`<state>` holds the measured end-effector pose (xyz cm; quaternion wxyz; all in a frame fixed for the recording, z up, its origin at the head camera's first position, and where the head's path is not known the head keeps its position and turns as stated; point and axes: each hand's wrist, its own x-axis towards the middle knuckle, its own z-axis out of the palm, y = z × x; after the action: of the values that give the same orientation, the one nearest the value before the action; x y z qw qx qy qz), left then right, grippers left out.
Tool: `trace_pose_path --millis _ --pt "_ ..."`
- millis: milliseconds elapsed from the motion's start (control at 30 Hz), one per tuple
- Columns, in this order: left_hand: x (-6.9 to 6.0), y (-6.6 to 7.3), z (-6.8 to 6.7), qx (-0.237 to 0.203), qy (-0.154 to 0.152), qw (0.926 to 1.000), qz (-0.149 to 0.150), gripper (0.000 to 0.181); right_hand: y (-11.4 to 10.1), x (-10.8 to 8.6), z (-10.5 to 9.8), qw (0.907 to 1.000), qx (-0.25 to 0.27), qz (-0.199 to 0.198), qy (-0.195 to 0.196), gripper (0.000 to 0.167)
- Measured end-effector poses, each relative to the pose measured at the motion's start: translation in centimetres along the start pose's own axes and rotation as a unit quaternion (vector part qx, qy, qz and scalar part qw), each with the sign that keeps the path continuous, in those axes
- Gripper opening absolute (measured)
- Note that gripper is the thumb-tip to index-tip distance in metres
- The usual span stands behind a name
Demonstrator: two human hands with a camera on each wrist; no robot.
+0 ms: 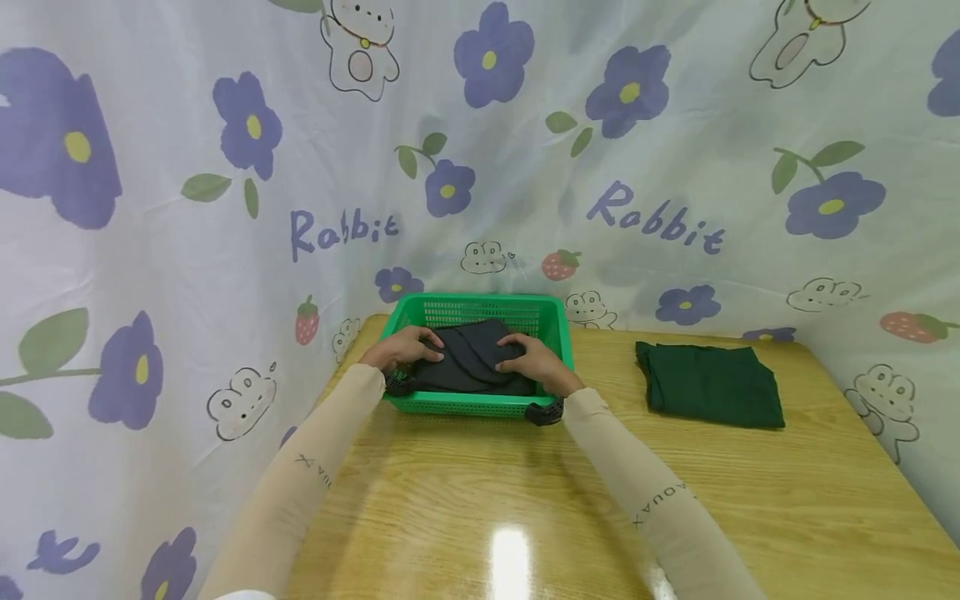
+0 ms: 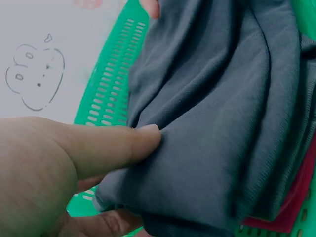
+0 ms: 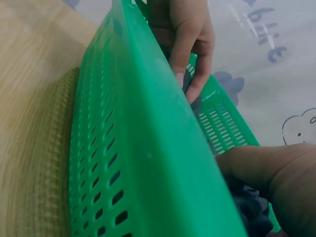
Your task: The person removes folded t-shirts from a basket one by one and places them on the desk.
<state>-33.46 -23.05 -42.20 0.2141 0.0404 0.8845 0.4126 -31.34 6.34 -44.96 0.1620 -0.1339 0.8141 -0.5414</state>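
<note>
Folded dark grey cloth [image 1: 471,358] lies inside a green basket [image 1: 555,329]. At its left end, the left hand [image 1: 405,346] pinches an edge; in the left wrist view the thumb of that hand [image 2: 84,153] lies on top of the cloth [image 2: 207,133] with fingers beneath. The right hand [image 1: 536,362] grips the cloth's right side with thumb and fingers apart on the fabric. In the right wrist view the basket rim [image 3: 158,118] partly hides the right hand [image 3: 276,177] and most of the cloth.
Folded dark green cloth [image 1: 712,385] lies to the right on the wooden table [image 1: 465,483]. A red piece [image 2: 291,207] shows beneath the grey cloth in the left wrist view. A printed curtain [image 1: 480,208] hangs behind and at both sides.
</note>
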Motion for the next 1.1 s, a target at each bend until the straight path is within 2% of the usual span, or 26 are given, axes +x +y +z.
trace_pose_path --millis 233,467,633,767,867,1033,1100 --pt "-0.2 0.1 0.0 -0.018 -0.02 0.9991 -0.031 0.038 0.1 0.2 0.2 0.9997 -0.006 -0.013 0.018 0.045" --pt "-0.5 0.6 0.1 0.017 0.003 0.9998 -0.004 0.037 -0.1 0.1 0.4 0.9984 -0.015 -0.017 0.053 0.043" --pt "-0.6 0.5 -0.2 -0.026 -0.001 0.9997 0.001 0.039 -0.3 -0.1 0.2 0.997 -0.023 -0.035 0.065 0.045" --pt "-0.7 0.0 -0.6 -0.075 -0.023 0.9969 -0.002 0.039 -0.4 -0.1 0.0 0.9963 -0.023 -0.046 0.069 0.044" --pt "-0.8 -0.4 -0.7 -0.08 -0.033 0.9962 0.004 0.04 -0.4 -0.1 -0.1 0.9961 -0.025 -0.051 0.067 0.044" --pt "-1.0 -0.6 -0.9 -0.049 -0.002 0.9985 0.024 0.039 -0.5 -0.2 -0.4 0.9947 -0.029 -0.064 0.075 0.043" --pt "-1.1 -0.4 -0.8 -0.061 0.01 0.9976 0.033 0.04 -0.7 -0.4 -0.7 0.9939 -0.028 -0.074 0.077 0.043"
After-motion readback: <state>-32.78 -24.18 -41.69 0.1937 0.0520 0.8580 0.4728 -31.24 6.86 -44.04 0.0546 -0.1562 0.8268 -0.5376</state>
